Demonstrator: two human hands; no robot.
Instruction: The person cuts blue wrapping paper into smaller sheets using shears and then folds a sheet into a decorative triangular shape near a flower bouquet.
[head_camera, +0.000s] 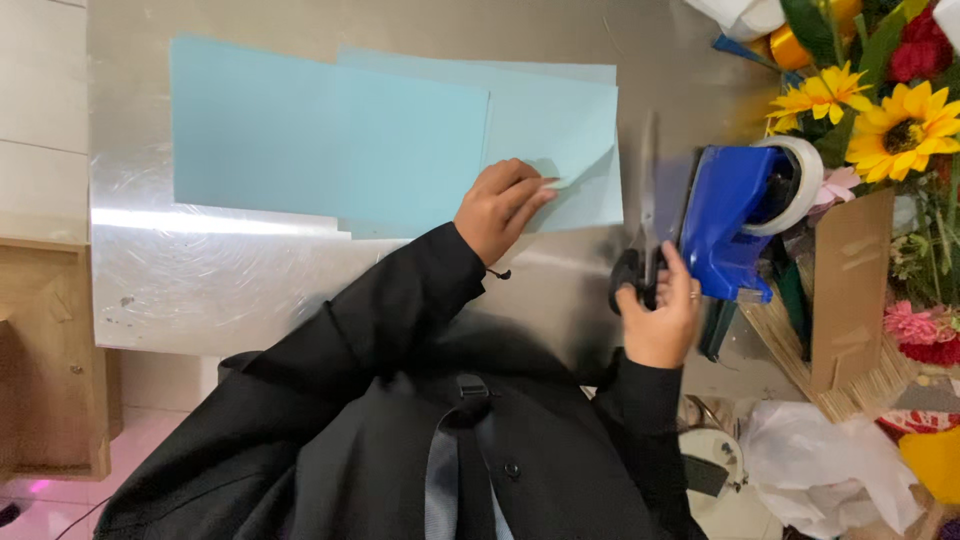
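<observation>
Light blue paper sheets (330, 130) lie overlapped on a shiny metal table (200, 280). My left hand (500, 205) presses on the near right corner of the sheets, where one corner is lifted and folded. My right hand (660, 315) grips the black handles of a pair of scissors (645, 210), blades pointing away from me, just right of the paper. Both arms wear black sleeves.
A blue tape dispenser (735, 215) with a roll of clear tape stands right beside the scissors. Artificial sunflowers (900, 125), a cardboard piece (850, 285) and white plastic wrap (820, 465) crowd the right side. A wooden cabinet (50, 360) stands at the left.
</observation>
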